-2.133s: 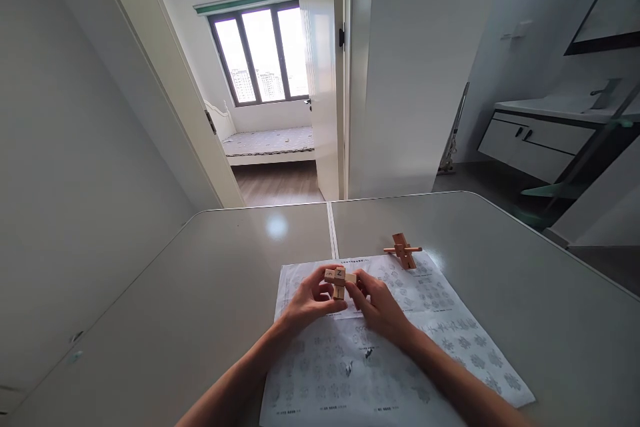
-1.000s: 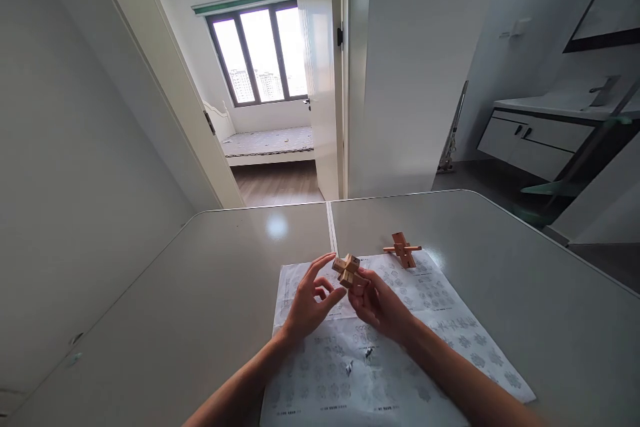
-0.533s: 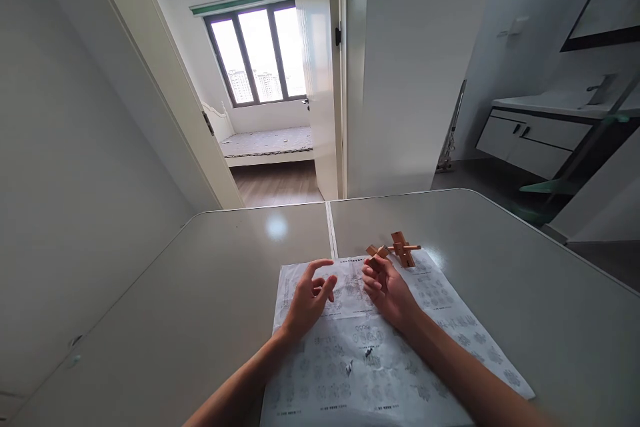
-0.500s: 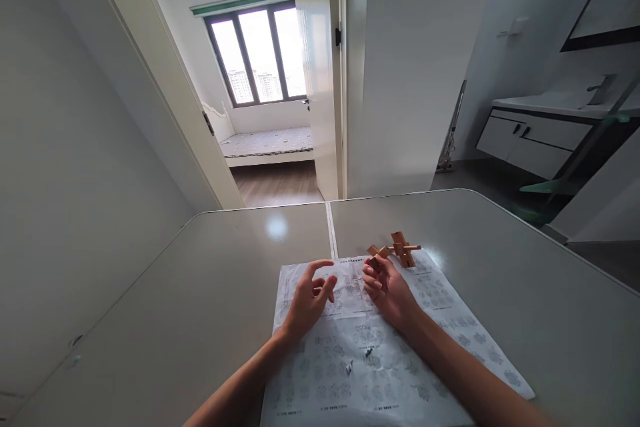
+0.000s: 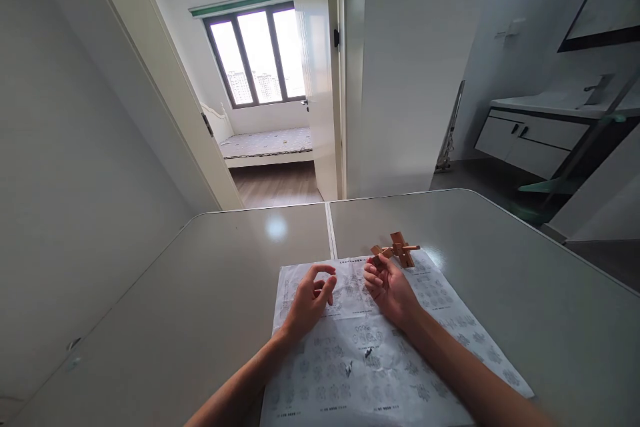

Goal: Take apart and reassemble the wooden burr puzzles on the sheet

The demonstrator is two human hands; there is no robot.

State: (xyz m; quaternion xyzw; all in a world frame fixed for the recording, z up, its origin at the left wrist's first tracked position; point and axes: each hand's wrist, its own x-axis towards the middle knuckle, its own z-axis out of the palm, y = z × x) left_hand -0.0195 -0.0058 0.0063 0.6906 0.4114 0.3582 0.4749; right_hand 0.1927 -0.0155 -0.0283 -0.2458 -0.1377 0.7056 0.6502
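Note:
My right hand (image 5: 389, 288) is curled around a small wooden puzzle (image 5: 377, 255) and holds it at the far edge of a printed instruction sheet (image 5: 370, 353), right beside a second wooden cross-shaped puzzle (image 5: 401, 249) that stands on the sheet's far right corner. My left hand (image 5: 311, 299) hovers over the left half of the sheet with its fingers loosely bent and apart, holding nothing.
The sheet lies on a grey table (image 5: 200, 293) with a seam down its middle. Beyond the table an open door (image 5: 320, 73) leads to a room with a window. A white cabinet (image 5: 530, 140) stands at the right.
Both hands held the small wooden puzzle over the sheet. My left hand let go, and my right hand carried it forward and right, up beside the cross-shaped puzzle.

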